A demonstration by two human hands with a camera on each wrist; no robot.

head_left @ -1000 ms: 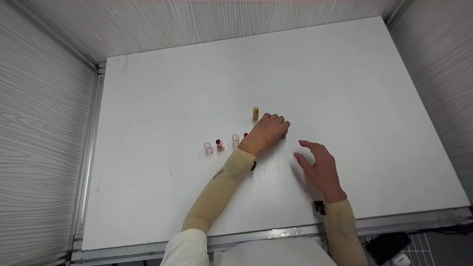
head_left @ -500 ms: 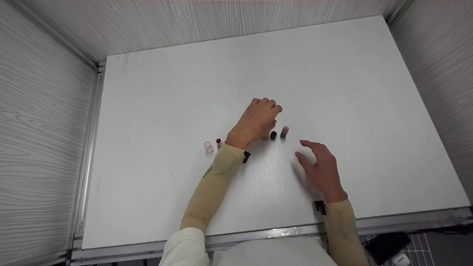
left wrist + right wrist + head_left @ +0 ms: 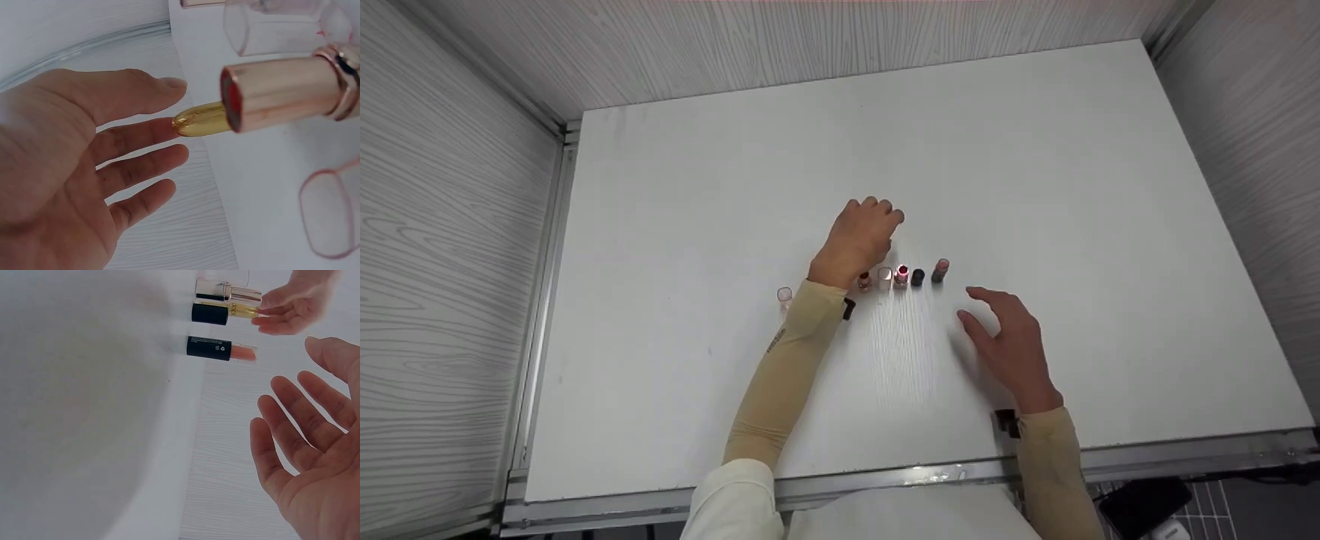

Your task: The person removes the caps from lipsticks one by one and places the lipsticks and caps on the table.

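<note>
My left hand point(image 3: 859, 232) is held over the lipstick row in the head view, thumb and fingers apart. In the left wrist view a gold bullet-shaped tube point(image 3: 202, 119) appears beside its index fingertip; whether they touch I cannot tell. A rose-gold lipstick point(image 3: 287, 93), partly in front of that tube, stands uncapped between two clear caps point(image 3: 329, 216). My right hand point(image 3: 1012, 341) holds nothing, its fingers relaxed at the row's right end. Nearest to it is a peach lipstick point(image 3: 940, 271) with a black base. The head view hides the gold tube behind the left hand.
Left of the peach lipstick stand a black cap point(image 3: 917, 277), a red lipstick point(image 3: 901, 276), a clear cap point(image 3: 885, 277) and a dark-red lipstick point(image 3: 864, 282). Another clear cap point(image 3: 784, 295) stands farther left. Wood-grain panels point(image 3: 450, 247) border the white table point(image 3: 697, 187).
My left hand has moved left and slightly back from the row's right end, uncovering the black cap and the lipsticks there. It now hides the gold tube. My right hand has stayed put.
</note>
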